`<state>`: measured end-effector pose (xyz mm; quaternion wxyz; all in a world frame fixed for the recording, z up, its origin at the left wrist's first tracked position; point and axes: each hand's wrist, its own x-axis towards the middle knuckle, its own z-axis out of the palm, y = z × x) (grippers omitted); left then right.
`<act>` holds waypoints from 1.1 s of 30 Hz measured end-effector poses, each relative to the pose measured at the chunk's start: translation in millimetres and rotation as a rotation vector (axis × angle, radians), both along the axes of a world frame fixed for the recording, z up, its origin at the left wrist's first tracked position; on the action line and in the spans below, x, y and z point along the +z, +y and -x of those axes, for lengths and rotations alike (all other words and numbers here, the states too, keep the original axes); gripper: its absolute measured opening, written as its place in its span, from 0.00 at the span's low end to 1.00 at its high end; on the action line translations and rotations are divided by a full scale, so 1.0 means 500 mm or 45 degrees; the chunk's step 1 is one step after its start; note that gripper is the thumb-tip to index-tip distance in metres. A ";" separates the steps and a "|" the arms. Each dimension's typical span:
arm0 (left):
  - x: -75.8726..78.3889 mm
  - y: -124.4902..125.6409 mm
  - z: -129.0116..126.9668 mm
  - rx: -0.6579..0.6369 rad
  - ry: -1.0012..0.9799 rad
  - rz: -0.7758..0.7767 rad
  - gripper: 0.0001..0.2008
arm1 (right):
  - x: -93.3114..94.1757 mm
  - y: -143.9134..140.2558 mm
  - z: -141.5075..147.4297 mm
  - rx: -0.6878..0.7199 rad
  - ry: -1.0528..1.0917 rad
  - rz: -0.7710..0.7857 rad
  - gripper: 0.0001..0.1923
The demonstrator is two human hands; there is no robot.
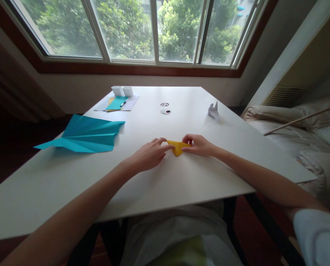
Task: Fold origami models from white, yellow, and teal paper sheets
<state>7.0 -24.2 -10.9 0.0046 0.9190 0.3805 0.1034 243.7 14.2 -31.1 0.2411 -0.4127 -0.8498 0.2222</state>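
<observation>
Where the two hands meet over the table (181,184), a small folded yellow paper (177,147) is pinched from both sides: its left corner is gripped between thumb and fingertips of the left hand (150,155), its right corner is gripped by the closed fingers of the right hand (199,145). Much of the paper is covered by the fingers, so its full shape cannot be made out; only a downward-pointing tip and the upper edge are seen. It lies on or just above the table, which of the two cannot be told.

Left of the paper, a large teal plane (84,136) is laid flat, its nose past the table edge. Beyond the paper, two round holes (165,108) are set in the top. Far left of these, a teal sheet (116,103) with a pen (124,103) is laid on pale sheets, beside two small white boxes (122,91). Right of the holes, a small white folded figure (213,110) is stood; its form is hard to read.

The white table is set under a wide window (154,29) with trees outside. Bedding (306,129) is seen at the right, cut off by the frame.
</observation>
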 end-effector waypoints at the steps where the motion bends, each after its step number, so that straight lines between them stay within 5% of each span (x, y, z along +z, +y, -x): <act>1: 0.001 0.001 -0.003 0.018 -0.052 -0.031 0.20 | 0.001 0.002 0.000 -0.025 0.061 0.028 0.12; 4: 0.006 -0.002 -0.017 0.032 -0.302 -0.001 0.14 | 0.008 0.000 0.003 -0.113 0.217 -0.033 0.10; 13: -0.020 -0.002 -0.069 0.258 -1.292 0.611 0.11 | 0.019 -0.042 0.036 -0.031 0.340 -0.239 0.14; 24: -0.011 -0.006 -0.072 0.280 -1.363 0.548 0.15 | 0.013 -0.045 0.043 0.170 0.649 0.161 0.17; 33: -0.007 -0.006 -0.067 0.190 -1.370 0.583 0.16 | 0.012 -0.044 0.038 0.236 0.713 0.223 0.24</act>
